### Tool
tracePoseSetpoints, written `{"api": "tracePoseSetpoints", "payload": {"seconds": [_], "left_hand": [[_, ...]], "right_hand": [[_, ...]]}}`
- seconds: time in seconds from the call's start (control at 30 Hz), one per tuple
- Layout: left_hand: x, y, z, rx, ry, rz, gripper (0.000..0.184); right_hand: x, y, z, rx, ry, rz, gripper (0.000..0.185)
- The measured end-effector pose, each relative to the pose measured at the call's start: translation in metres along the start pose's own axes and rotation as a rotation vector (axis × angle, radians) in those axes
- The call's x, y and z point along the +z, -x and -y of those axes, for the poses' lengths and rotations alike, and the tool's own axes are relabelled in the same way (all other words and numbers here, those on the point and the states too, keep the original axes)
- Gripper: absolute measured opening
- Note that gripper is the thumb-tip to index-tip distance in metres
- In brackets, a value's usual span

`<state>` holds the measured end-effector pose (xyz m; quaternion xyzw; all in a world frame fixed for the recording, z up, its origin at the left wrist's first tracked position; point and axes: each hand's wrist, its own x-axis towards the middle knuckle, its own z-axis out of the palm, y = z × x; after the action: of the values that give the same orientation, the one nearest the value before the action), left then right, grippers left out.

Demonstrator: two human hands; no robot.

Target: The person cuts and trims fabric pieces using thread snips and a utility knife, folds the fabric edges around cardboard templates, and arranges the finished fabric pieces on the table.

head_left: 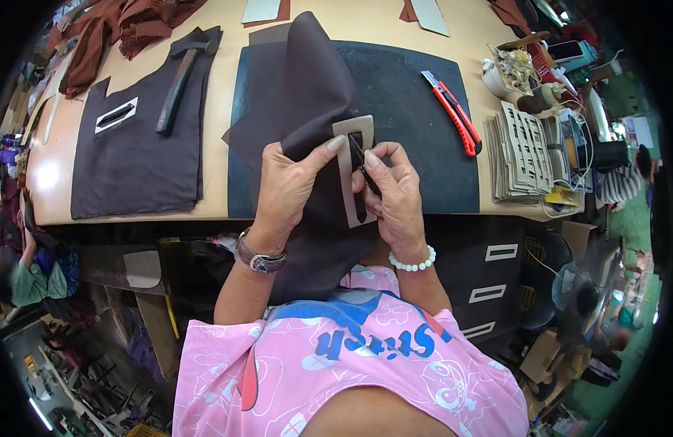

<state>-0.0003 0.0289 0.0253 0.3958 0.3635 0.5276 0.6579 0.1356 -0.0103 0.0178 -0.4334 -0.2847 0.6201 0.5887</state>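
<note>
My left hand (289,182) is closed on a dark brown leather piece (318,80), with its thumb pressed on the beige rectangular frame (343,186) fixed to it. A dark slot runs down the inside of that frame. At the frame's right side, my right hand (394,189) pinches a small dark pointed tool (368,178) that looks like thread snips. Its tip lies over the upper part of the slot. Fingers cover much of the handle. The leather drapes from the table edge down towards my lap.
Beneath the work lies a dark cutting mat (416,95) with a red utility knife (456,116). To the left, a hammer (180,84) rests on stacked dark panels (139,171). Slotted card pieces (522,153) and a cluttered container (507,73) stand at right.
</note>
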Motion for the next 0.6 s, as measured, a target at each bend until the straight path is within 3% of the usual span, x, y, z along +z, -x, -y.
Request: {"api": "tracePoseSetpoints", "payload": {"seconds": [0.3, 0.53, 0.6], "left_hand": [[0.001, 0.005, -0.001, -0.010, 0.005, 0.037, 0.011], [0.007, 0.000, 0.006, 0.018, -0.011, -0.111, 0.014], [0.012, 0.000, 0.012, 0.077, 0.033, -0.172, 0.017]], "right_hand": [[-0.001, 0.002, -0.002, 0.009, 0.008, -0.009, 0.015], [0.003, 0.011, -0.005, -0.029, 0.114, -0.052, 0.014], [0.007, 0.019, -0.002, 0.008, 0.022, -0.038, 0.015]]}}
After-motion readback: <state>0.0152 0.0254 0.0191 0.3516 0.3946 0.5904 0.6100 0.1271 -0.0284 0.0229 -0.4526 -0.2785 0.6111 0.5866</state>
